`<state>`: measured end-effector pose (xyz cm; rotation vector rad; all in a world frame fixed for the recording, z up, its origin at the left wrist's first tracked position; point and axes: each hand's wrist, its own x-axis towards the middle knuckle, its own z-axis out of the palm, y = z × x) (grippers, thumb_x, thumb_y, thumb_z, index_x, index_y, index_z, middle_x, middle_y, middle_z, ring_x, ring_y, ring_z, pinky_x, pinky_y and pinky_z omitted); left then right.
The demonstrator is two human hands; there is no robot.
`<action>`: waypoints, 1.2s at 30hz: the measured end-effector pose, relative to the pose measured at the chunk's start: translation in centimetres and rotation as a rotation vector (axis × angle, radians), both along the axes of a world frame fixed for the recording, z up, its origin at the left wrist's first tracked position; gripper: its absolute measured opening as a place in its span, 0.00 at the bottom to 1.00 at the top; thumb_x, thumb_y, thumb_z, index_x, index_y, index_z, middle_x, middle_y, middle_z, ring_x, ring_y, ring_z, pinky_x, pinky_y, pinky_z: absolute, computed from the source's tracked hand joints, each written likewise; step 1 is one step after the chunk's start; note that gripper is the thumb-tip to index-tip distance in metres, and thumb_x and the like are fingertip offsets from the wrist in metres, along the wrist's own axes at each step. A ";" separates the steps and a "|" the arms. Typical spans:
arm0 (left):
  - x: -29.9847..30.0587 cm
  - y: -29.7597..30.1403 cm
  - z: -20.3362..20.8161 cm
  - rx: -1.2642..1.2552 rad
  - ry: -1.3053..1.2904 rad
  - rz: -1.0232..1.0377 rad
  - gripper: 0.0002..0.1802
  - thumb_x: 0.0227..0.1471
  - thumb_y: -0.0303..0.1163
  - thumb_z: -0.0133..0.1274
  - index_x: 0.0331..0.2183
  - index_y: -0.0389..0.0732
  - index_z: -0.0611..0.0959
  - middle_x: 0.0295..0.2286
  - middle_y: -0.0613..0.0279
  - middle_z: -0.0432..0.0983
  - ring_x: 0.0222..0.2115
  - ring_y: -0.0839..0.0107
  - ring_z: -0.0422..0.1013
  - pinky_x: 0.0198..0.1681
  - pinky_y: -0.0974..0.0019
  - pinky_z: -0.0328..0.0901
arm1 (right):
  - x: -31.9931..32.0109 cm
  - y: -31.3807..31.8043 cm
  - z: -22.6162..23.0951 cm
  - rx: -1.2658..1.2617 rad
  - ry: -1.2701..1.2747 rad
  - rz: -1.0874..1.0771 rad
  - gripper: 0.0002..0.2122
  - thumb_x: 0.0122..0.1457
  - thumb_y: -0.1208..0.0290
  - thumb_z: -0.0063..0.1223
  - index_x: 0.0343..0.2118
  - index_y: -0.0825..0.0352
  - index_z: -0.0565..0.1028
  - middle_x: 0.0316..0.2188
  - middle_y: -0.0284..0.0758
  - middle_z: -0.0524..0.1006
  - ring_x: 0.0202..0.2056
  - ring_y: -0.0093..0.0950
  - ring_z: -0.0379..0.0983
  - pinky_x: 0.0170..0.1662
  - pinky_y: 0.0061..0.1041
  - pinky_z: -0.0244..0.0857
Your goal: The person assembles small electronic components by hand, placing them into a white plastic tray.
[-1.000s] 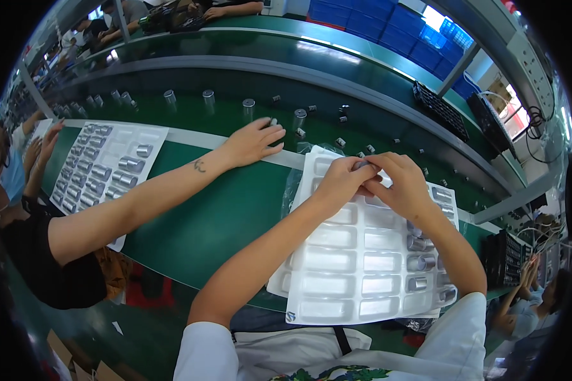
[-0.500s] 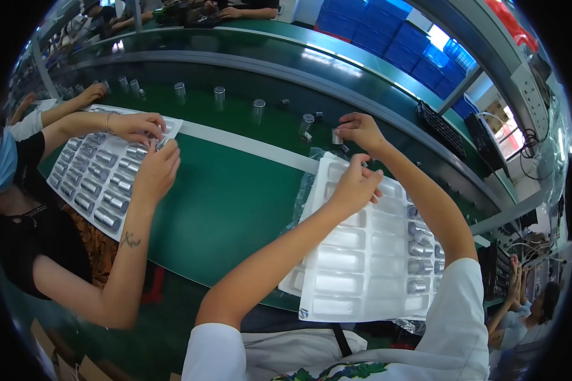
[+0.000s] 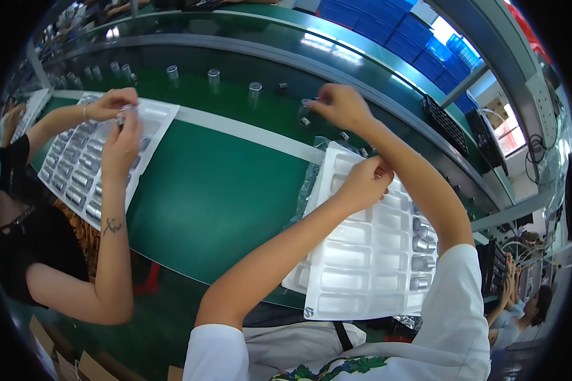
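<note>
By marked tray and cylinder, left fingers and right fingers curl, holds unclear.

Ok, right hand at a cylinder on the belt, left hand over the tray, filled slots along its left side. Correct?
Not quite: the head view shows the filled slots along the right side of the tray. The right hand is at a cylinder on the belt, the left hand over the tray.

Cylinders lie in the right of the tray; behind it, more stand on the belt.
</note>
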<state>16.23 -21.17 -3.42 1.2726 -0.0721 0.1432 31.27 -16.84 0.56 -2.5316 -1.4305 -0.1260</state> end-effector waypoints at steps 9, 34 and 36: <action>1.2 -1.2 -0.8 -0.162 0.034 -0.034 0.09 0.58 0.24 0.46 0.40 0.32 0.75 0.32 0.56 0.76 0.26 0.71 0.75 0.27 0.71 0.71 | 1.9 0.9 -1.8 -0.213 0.199 0.156 0.16 0.51 0.55 0.63 0.33 0.66 0.83 0.30 0.43 0.82 0.35 0.39 0.80 0.41 0.36 0.73; 2.7 -9.8 1.3 1.102 -0.332 -0.017 0.18 0.54 0.41 0.57 0.42 0.39 0.83 0.41 0.49 0.74 0.39 0.57 0.74 0.40 0.58 0.69 | -4.2 -29.6 3.5 1.244 1.408 -0.361 0.09 0.59 0.71 0.59 0.40 0.69 0.77 0.35 0.35 0.77 0.44 0.27 0.76 0.47 0.20 0.71; 2.9 -8.0 0.7 0.802 -0.188 -0.096 0.18 0.55 0.39 0.56 0.43 0.38 0.83 0.40 0.50 0.74 0.38 0.57 0.73 0.42 0.57 0.68 | -5.1 -29.5 3.6 1.333 1.387 -0.350 0.11 0.59 0.70 0.60 0.42 0.69 0.78 0.37 0.35 0.77 0.43 0.26 0.76 0.47 0.20 0.70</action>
